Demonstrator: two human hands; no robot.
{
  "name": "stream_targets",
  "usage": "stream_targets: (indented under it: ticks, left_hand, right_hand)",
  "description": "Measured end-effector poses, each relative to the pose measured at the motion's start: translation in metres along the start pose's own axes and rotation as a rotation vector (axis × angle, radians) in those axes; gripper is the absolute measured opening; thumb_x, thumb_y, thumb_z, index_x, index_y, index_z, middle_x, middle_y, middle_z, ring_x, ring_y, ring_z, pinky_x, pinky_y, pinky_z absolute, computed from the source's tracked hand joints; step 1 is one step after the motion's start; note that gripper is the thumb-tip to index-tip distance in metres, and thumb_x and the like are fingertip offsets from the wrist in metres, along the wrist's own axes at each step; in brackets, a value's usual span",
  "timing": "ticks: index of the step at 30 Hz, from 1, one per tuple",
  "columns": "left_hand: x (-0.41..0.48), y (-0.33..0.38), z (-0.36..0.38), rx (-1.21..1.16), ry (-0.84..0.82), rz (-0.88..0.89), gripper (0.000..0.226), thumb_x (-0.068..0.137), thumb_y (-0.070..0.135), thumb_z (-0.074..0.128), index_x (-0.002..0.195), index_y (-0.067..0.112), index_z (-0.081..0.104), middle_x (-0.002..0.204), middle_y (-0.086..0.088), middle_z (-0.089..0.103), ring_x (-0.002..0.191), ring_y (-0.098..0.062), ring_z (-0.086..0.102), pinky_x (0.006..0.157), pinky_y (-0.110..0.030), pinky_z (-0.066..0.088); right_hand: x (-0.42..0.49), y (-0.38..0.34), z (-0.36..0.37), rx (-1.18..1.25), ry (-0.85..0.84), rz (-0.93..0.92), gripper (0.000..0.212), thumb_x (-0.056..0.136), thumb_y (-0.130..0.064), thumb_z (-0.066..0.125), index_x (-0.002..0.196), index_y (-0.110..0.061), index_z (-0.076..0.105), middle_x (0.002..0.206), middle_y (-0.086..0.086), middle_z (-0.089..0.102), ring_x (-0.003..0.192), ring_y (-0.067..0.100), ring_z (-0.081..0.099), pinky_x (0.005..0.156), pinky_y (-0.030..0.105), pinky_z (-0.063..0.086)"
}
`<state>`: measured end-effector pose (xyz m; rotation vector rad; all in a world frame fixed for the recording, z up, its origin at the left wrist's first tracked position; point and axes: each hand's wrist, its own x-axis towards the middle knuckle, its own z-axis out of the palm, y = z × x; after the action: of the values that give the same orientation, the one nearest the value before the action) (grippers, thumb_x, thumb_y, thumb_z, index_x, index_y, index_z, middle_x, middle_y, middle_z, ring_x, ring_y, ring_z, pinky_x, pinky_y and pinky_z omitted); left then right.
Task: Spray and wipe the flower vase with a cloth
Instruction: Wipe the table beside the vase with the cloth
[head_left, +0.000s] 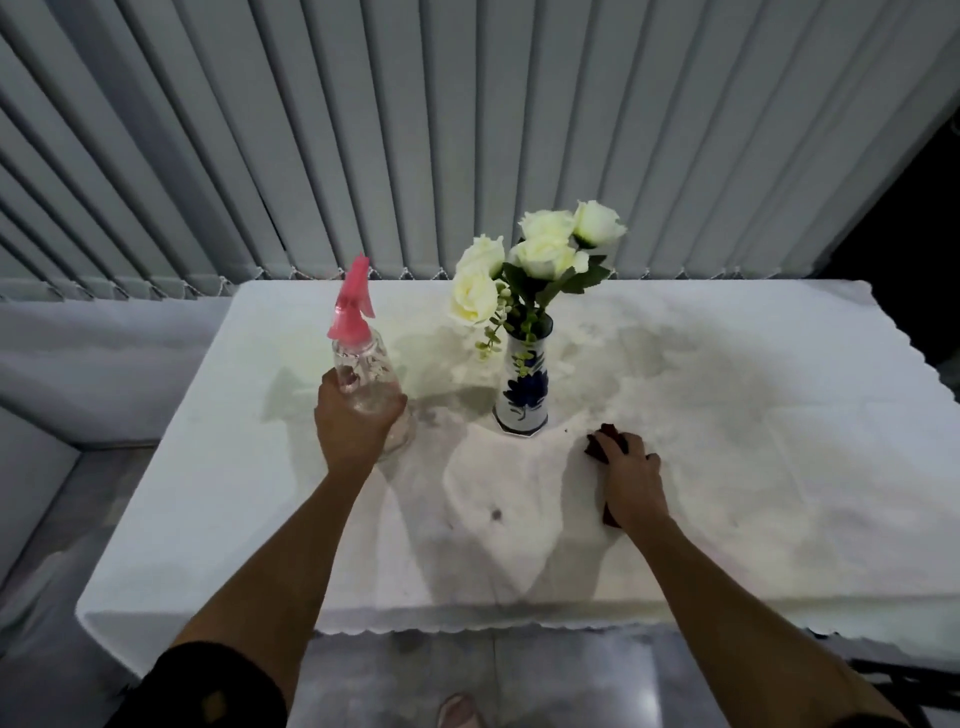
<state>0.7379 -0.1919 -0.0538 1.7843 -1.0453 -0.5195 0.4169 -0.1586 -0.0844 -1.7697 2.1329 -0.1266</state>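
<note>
A white vase (523, 389) with blue flower patterns stands upright near the middle of the table and holds several white roses (540, 254). Left of it is a clear spray bottle (371, 374) with a pink trigger head, standing on the table. My left hand (349, 421) is wrapped around the bottle's lower body. A dark red cloth (602, 441) lies on the table to the right of the vase base, mostly hidden under my right hand (631, 475), which presses down on it.
The table (753, 467) is covered with a white cloth with scalloped edges. Grey vertical blinds (467, 130) hang right behind it. A low ledge runs along the left, and tiled floor shows below the near table edge.
</note>
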Motion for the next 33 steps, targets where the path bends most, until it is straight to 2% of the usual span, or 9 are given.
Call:
stream_targets:
  ticks: [3,6,9,12,14,19,23,27,33]
  left_hand:
    - [-0.041,0.005,0.004,0.113,-0.067,0.048,0.069,0.058,0.049,0.082,0.113,0.022,0.051,0.107,-0.001,0.066,0.099,-0.024,0.063,0.083,-0.042,0.053]
    - [-0.091,0.017,0.017,0.176,-0.151,0.105,0.078,0.056,0.06,0.076,0.12,0.024,0.05,0.113,-0.001,0.066,0.1,-0.023,0.063,0.081,-0.042,0.054]
    - [-0.139,0.05,0.047,0.163,-0.228,0.188,0.075,0.058,0.054,0.081,0.119,0.021,0.051,0.11,-0.002,0.066,0.098,-0.025,0.064,0.077,-0.036,0.052]
    - [-0.191,0.1,0.093,0.149,-0.331,0.28,0.075,0.059,0.043,0.085,0.122,0.021,0.051,0.113,-0.001,0.066,0.104,-0.024,0.061,0.08,-0.032,0.046]
    - [-0.225,0.13,0.124,0.089,-0.394,0.294,0.075,0.056,0.046,0.084,0.12,0.025,0.051,0.112,0.001,0.065,0.102,-0.022,0.061,0.081,-0.032,0.047]
    - [-0.316,0.19,0.205,-0.049,-0.601,0.371,0.061,0.06,0.04,0.085,0.107,0.038,0.047,0.102,0.015,0.061,0.095,-0.013,0.062,0.076,-0.027,0.045]
    - [-0.389,0.229,0.264,-0.059,-0.824,0.45,0.063,0.059,0.043,0.084,0.11,0.033,0.049,0.101,0.014,0.063,0.093,-0.014,0.064,0.077,-0.028,0.047]
    - [-0.452,0.258,0.314,-0.09,-1.011,0.46,0.066,0.059,0.045,0.083,0.116,0.034,0.051,0.109,0.011,0.068,0.098,-0.013,0.065,0.086,-0.032,0.051]
    - [-0.528,0.286,0.385,-0.075,-1.253,0.487,0.063,0.058,0.042,0.084,0.111,0.035,0.05,0.105,0.013,0.064,0.096,-0.012,0.062,0.086,-0.031,0.05]
  right_hand:
    - [-0.005,0.013,-0.008,0.113,0.023,-0.022,0.051,0.097,-0.006,0.039,0.144,-0.024,0.035,0.149,0.01,0.028,0.126,0.037,0.03,0.106,0.042,0.033]
    - [-0.018,0.042,-0.027,0.1,0.066,-0.037,0.056,0.094,0.001,0.036,0.145,-0.023,0.035,0.148,0.013,0.031,0.121,0.039,0.035,0.102,0.043,0.037]
    - [-0.034,0.091,-0.054,0.119,0.124,-0.002,0.062,0.09,0.007,0.034,0.144,-0.023,0.036,0.146,0.015,0.033,0.115,0.04,0.04,0.097,0.041,0.039]
    - [-0.058,0.156,-0.082,0.15,0.181,0.072,0.063,0.089,0.008,0.032,0.144,-0.021,0.036,0.145,0.016,0.033,0.114,0.04,0.04,0.095,0.041,0.039]
    - [-0.074,0.199,-0.098,0.189,0.221,0.128,0.06,0.09,0.007,0.033,0.144,-0.02,0.037,0.144,0.015,0.034,0.114,0.041,0.041,0.095,0.041,0.039]
    - [-0.128,0.314,-0.125,0.299,0.396,0.386,0.055,0.092,0.003,0.038,0.141,-0.022,0.041,0.14,0.017,0.039,0.109,0.042,0.047,0.091,0.043,0.042]
    - [-0.177,0.394,-0.137,0.416,0.499,0.644,0.051,0.094,-0.002,0.04,0.14,-0.022,0.042,0.141,0.016,0.037,0.117,0.041,0.043,0.099,0.043,0.037]
    - [-0.218,0.456,-0.136,0.517,0.591,0.863,0.046,0.096,-0.008,0.042,0.141,-0.02,0.043,0.142,0.017,0.037,0.12,0.04,0.042,0.106,0.043,0.034]
    - [-0.245,0.514,-0.128,0.594,0.664,1.076,0.047,0.095,-0.007,0.039,0.14,-0.019,0.044,0.142,0.017,0.037,0.121,0.041,0.042,0.107,0.047,0.036]
